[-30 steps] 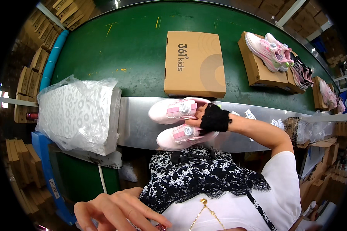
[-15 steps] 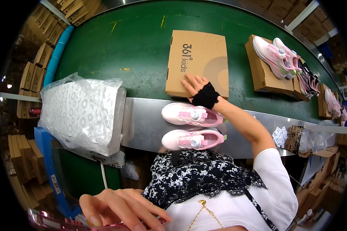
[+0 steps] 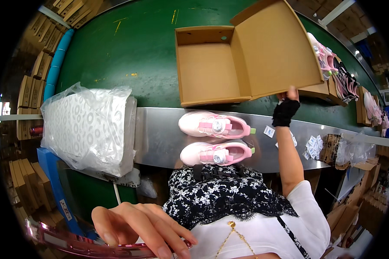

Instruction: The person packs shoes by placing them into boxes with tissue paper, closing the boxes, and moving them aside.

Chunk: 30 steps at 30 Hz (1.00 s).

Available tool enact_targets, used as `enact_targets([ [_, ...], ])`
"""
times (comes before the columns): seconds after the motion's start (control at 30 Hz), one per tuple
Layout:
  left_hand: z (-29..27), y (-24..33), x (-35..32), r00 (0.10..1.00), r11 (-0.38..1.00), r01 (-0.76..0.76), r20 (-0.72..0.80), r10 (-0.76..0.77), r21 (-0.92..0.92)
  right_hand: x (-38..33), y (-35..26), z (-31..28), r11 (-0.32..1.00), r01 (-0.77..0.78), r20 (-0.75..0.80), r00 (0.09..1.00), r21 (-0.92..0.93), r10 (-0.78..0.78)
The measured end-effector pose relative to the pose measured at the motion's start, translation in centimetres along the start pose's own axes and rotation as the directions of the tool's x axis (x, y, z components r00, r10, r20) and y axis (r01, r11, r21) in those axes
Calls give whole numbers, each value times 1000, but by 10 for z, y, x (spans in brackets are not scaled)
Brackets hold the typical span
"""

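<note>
A brown cardboard shoebox (image 3: pixel 212 69) stands with its hinged lid (image 3: pixel 276 52) swung up to the right; the inside I can see is bare cardboard. My right hand (image 3: pixel 287 103), in a black fingerless glove, grips the lid's near corner. Between the box and my body, two pink-and-white children's sneakers, a far one (image 3: pixel 216 124) and a near one (image 3: pixel 216 154), lie side by side with toes to the left. At the lower left my left hand (image 3: pixel 138 226) is curled over a shiny pink phone (image 3: pixel 95 250), only whose edge shows.
Wrapped patterned paper sheets (image 3: pixel 86 129) are stacked at the left. Small white packets (image 3: pixel 314 146) lie on the metal ledge (image 3: pixel 160 142) at the right. Beyond the lid, more sneakers (image 3: pixel 345 82) sit on boxes along the green belt (image 3: pixel 129 47).
The shoebox was shut with my right hand flat on its top; now its lid is raised and my hand has moved right, holding it. My left hand has barely moved.
</note>
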State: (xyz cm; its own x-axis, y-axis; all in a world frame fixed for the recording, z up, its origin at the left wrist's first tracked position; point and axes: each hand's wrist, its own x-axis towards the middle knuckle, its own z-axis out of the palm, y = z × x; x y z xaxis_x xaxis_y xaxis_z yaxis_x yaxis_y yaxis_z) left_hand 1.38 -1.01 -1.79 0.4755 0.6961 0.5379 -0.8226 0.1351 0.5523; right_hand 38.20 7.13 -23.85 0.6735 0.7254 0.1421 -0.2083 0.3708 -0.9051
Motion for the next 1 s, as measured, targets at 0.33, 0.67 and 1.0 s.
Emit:
enact_targets([
  [0.33,-3,-2,1,999,998,42,29,-40,-46,-12,-62,43,706,-206,451,641,-678,621],
  [0.67,8,17,-2,995,994,102,-25,-101,47,-26,8,136,253,828,801,333,-501,497],
  [1.0,-5,18,0,980,989,127,142,-137,76,-42,-24,83,271,870,738,145,-412,659],
])
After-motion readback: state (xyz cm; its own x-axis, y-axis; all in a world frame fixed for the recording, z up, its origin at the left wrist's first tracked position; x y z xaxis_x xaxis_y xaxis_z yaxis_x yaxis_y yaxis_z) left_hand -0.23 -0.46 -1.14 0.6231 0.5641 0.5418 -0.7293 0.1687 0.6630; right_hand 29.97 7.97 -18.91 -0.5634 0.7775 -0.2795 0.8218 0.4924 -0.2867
